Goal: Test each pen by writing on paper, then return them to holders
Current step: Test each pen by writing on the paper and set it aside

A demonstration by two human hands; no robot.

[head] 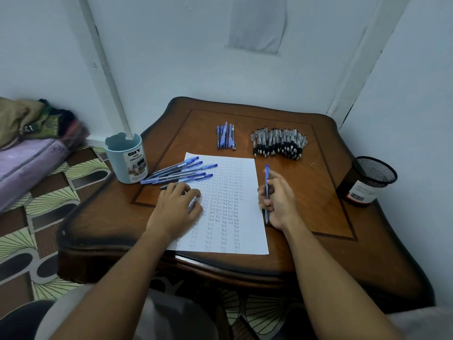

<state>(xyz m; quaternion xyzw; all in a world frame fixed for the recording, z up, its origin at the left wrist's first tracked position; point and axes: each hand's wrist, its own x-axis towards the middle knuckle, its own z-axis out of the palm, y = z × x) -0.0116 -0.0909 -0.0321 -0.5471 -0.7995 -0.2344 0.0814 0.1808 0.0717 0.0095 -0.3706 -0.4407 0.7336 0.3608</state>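
A white sheet of paper (245, 182) covered with columns of the word "Test" lies in the middle of the wooden table (318, 217). My right hand (278, 201) grips a blue pen (267, 175) upright beside the paper's right edge, tip down. My left hand (177, 208) rests on the paper's left side, fingers bent over it. Several blue pens (181, 171) lie fanned at the paper's top left corner. A smaller row of blue pens (226, 136) and a big pile of black pens (279, 143) lie farther back.
A light blue desk organizer cup (126, 159) stands at the table's left edge. A black mesh holder (367, 181) stands at the right edge. Walls close in behind and to the right. Folded cloth (36, 133) lies on the patterned floor to the left.
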